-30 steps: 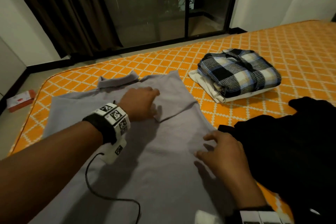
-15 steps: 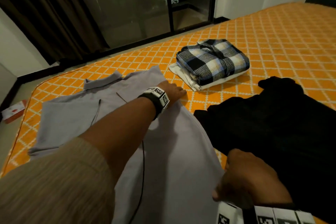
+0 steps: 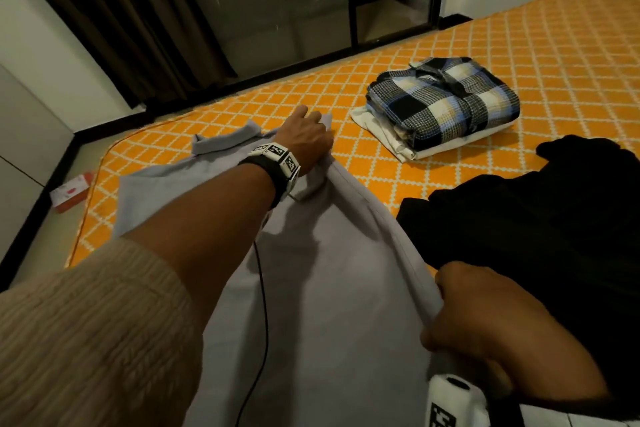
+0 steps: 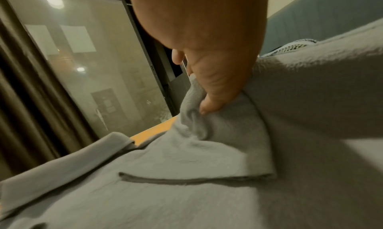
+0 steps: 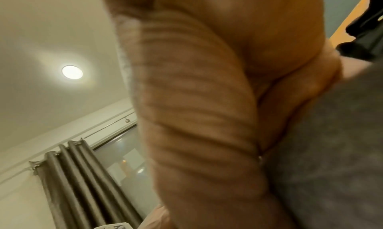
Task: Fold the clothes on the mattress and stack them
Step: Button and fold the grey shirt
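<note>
- A grey shirt [image 3: 322, 288] was spread across the near left part of an orange mattress [image 3: 398, 80], its collar [image 3: 225, 139] pointed toward the far edge.
- The left hand [image 3: 304, 139] was reached across to the shirt's far right corner, beside the collar; in the left wrist view its fingers [image 4: 215, 91] were curled down into a bunched fold of the grey cloth.
- The right hand [image 3: 485, 315] was closed on the shirt's right edge, near the camera, and that edge was lifted into a raised ridge running between the two hands.
- In the right wrist view the hold was blurred, with grey cloth pressed against the palm.
- A folded plaid shirt [image 3: 446, 100] was stacked on a folded white garment [image 3: 381, 128], farther out on the mattress and apart from the grey shirt.
- A black garment [image 3: 536, 218] was lying unfolded to the right, just beside the grey shirt's lifted edge.
- A red box [image 3: 71, 192] was seen on the floor off the mattress's left side.
</note>
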### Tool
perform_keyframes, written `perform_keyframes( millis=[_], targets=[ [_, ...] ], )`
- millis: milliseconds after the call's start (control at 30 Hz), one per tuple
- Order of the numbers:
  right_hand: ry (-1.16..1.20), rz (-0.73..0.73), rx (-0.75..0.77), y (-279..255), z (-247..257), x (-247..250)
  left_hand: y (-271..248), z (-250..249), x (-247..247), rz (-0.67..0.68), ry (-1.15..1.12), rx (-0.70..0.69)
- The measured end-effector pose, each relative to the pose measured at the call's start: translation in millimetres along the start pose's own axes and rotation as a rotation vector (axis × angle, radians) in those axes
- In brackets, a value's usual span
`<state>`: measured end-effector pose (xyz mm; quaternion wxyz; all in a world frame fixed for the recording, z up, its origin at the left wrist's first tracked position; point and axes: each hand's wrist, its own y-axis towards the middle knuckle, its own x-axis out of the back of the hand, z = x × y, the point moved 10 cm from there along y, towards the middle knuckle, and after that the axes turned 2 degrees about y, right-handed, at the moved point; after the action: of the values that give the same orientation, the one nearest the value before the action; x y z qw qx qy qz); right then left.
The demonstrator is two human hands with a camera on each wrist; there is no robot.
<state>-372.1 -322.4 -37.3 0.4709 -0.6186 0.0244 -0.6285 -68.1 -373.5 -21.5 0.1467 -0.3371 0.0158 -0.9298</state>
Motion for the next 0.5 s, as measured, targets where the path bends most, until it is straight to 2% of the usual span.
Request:
perform_keyframes(
  millis=[133,267,400,500],
  targets=[
    [-0.124,-0.065,0.154,-30.9,62.5,-3.5,-39.6,31.5,-11.0,-0.06,-0.086,0.039],
    [-0.194,0.032,0.291,-37.4,115.6,-43.6,-71.0,38.3,-48.9,-0.024,-0.103,0.029],
    [-0.246,0.112,0.329,-19.2,137.1,-85.3,-88.0,29.8,-102.1,0.039,-0.117,0.038],
    [-0.282,0.172,0.345,-4.6,144.4,-110.6,-89.3,29.3,-133.8,0.069,-0.155,0.138]
  ],
)
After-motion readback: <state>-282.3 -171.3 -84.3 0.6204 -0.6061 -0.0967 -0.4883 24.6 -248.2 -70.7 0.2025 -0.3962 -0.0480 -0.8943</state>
